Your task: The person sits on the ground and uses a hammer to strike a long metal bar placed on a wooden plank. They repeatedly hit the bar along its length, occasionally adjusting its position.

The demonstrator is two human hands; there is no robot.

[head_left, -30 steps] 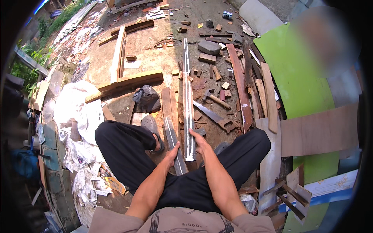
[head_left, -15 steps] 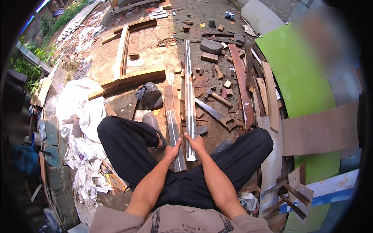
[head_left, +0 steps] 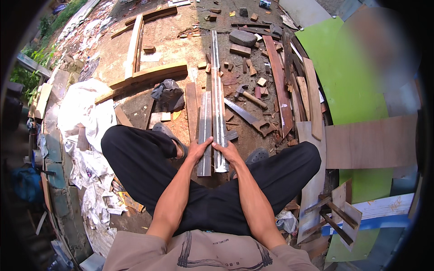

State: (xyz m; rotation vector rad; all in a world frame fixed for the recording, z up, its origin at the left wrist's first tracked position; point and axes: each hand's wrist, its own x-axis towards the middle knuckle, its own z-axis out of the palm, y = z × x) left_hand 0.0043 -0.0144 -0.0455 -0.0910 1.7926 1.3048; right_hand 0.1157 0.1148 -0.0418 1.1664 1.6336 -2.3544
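My left hand [head_left: 197, 151] is closed on a short grey strip [head_left: 205, 117], which looks like painted wood. My right hand [head_left: 228, 152] grips a much longer grey strip [head_left: 218, 99] with white streaks along it. Both strips point away from me, side by side and almost parallel, their near ends roughly level between my knees. The thumbs lie close together on the strips' inner edges. A brown board [head_left: 191, 106] lies on the ground left of the short strip. To the right are a hand saw [head_left: 246, 116] and a claw hammer [head_left: 252, 96].
Wood offcuts and a grey stone block [head_left: 242, 38] lie beyond the hammer. A reddish plank [head_left: 277, 86] and green panels [head_left: 341, 72] line the right side. At left are white sheeting [head_left: 88, 113], a black plastic bag [head_left: 168, 95] and a timber beam [head_left: 149, 77].
The short strip has swung in beside the long one and moved forward, its near end now level with the long one's. Both hands have moved slightly forward and closer together.
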